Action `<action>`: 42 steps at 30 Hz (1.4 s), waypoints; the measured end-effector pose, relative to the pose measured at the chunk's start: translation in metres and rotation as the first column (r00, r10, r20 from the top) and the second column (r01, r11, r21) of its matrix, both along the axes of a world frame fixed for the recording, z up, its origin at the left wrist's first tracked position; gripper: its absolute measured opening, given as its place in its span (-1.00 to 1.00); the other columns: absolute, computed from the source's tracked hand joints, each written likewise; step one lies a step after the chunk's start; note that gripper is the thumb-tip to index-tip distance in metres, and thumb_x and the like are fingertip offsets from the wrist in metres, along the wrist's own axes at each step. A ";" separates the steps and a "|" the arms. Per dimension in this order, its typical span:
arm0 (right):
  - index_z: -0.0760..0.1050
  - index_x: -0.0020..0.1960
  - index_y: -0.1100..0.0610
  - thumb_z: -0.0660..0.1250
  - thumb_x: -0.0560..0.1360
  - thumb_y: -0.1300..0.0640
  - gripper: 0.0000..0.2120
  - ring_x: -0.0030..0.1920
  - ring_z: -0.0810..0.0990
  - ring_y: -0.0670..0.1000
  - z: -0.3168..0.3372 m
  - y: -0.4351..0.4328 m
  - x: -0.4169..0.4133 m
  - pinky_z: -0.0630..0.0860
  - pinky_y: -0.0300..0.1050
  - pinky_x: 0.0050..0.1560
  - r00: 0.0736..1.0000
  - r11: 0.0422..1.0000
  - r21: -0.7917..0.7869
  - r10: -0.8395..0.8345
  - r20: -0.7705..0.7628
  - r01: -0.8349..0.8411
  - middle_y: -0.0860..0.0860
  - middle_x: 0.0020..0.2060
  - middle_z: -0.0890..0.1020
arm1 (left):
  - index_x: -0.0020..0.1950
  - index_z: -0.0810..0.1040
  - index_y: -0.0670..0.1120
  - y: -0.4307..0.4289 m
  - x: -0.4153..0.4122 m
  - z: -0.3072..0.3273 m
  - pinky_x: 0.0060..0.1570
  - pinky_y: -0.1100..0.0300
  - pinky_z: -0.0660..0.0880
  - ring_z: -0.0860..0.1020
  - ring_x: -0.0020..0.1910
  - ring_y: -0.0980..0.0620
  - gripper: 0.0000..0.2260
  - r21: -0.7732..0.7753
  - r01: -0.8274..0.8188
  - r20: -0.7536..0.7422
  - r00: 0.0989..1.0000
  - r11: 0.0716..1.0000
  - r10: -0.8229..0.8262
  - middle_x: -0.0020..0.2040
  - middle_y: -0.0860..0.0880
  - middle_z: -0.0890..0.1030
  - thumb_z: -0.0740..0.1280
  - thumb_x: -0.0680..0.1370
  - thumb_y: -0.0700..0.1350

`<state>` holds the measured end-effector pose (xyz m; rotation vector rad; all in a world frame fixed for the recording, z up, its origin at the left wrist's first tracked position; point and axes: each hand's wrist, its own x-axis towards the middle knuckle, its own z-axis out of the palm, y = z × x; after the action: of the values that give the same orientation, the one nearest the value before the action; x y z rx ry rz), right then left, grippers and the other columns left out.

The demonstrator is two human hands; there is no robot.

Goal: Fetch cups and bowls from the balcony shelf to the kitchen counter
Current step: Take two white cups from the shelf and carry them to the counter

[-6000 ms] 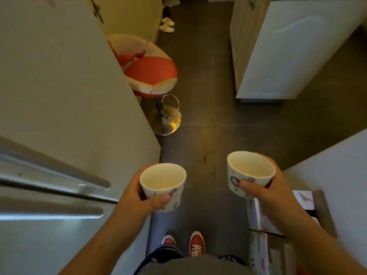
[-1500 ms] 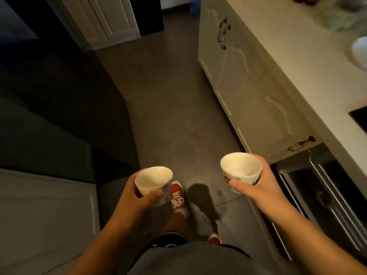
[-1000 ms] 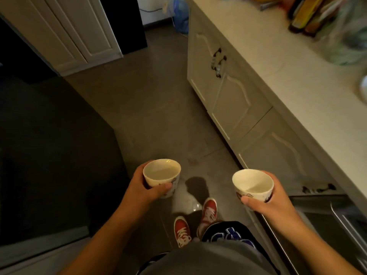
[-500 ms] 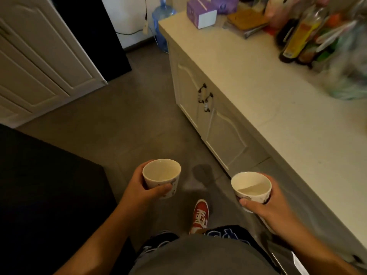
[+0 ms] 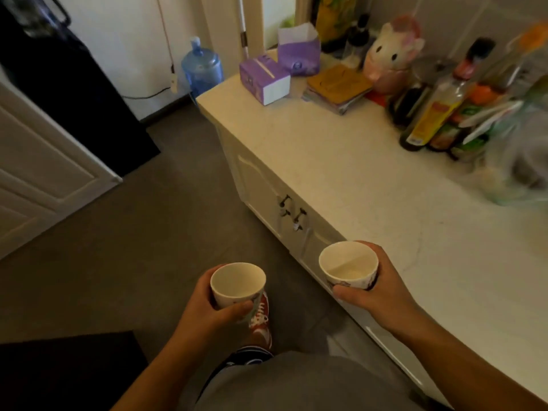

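Observation:
I carry two small cream cups with printed pictures on their sides, both upright and empty. My left hand [image 5: 207, 310] grips the left cup [image 5: 237, 283] over the floor, above my red shoe. My right hand [image 5: 376, 295] grips the right cup [image 5: 348, 264] at the front edge of the pale kitchen counter [image 5: 355, 179], which runs along my right side.
On the counter's far end lie purple boxes [image 5: 265, 78], a stack of flat mats [image 5: 338, 87], a plush toy [image 5: 391, 54], several bottles [image 5: 430, 114] and a blurred plastic bag [image 5: 516, 164]. A blue water jug [image 5: 201, 68] stands on the floor by the wall. White cabinet doors are at left.
I have walked on along the counter and my view has risen, bringing its far end and the water jug into sight. The right cup has moved up to the counter's edge.

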<state>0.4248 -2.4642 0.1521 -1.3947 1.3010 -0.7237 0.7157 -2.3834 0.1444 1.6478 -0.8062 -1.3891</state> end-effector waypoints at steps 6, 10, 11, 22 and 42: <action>0.35 0.26 -0.06 0.58 0.18 0.09 -0.29 0.08 0.55 -0.24 0.004 -0.042 0.000 0.54 -0.40 -0.04 0.960 0.960 -0.019 -0.280 -0.001 0.279 -0.10 0.15 0.54 | 0.25 0.39 0.23 -0.134 0.003 0.008 0.03 0.09 0.59 0.56 0.16 0.04 -0.27 -0.029 0.326 -0.003 0.945 0.945 -0.326 0.19 0.08 0.55 0.61 0.15 0.06; 0.37 0.20 -0.18 0.61 0.22 0.18 -0.31 0.05 0.56 -0.29 0.002 -0.055 -0.021 0.54 -0.43 -0.10 0.876 0.875 -0.043 -0.483 -0.020 0.481 -0.17 0.11 0.56 | 0.35 0.32 0.17 -0.213 -0.036 0.012 0.00 0.26 0.59 0.53 0.13 0.22 -0.16 -0.105 0.528 0.101 0.849 0.843 -0.519 0.19 0.17 0.51 0.60 0.14 0.11; 0.37 0.18 -0.21 0.62 0.21 0.17 -0.32 0.03 0.56 -0.30 0.003 -0.058 -0.027 0.53 -0.44 -0.12 0.847 0.848 -0.050 -0.530 -0.034 0.528 -0.20 0.10 0.56 | 0.35 0.33 0.15 -0.229 -0.049 0.011 -0.01 0.27 0.59 0.53 0.11 0.27 -0.18 -0.121 0.553 0.123 0.832 0.824 -0.540 0.17 0.20 0.51 0.62 0.17 0.05; 0.33 0.24 -0.22 0.64 0.11 -0.02 -0.20 0.05 0.53 -0.35 -0.019 -0.113 -0.105 0.49 -0.51 -0.18 0.654 0.661 -0.109 -0.750 -0.094 0.743 -0.40 0.05 0.51 | 0.26 0.31 0.30 -0.327 -0.189 -0.025 -0.06 0.31 0.45 0.47 0.11 0.26 -0.23 -0.176 0.605 0.361 0.774 0.777 -0.521 0.13 0.38 0.44 0.61 0.15 0.14; 0.16 0.27 -0.38 0.57 0.05 -0.24 -0.10 0.12 0.41 -0.45 -0.059 -0.179 -0.153 0.40 -0.39 -0.07 0.659 0.679 -0.109 -0.732 -0.173 0.726 -0.55 0.10 0.38 | 0.26 0.11 0.49 -0.369 -0.253 -0.056 -0.03 0.39 0.30 0.29 0.15 0.57 -0.13 -0.180 0.639 0.590 0.679 0.748 -0.437 0.14 0.61 0.26 0.58 0.13 0.19</action>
<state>0.2720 -2.6434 0.0934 -0.9375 2.0708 -1.1564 0.4625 -2.7520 0.0887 1.5307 -1.9048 -1.0467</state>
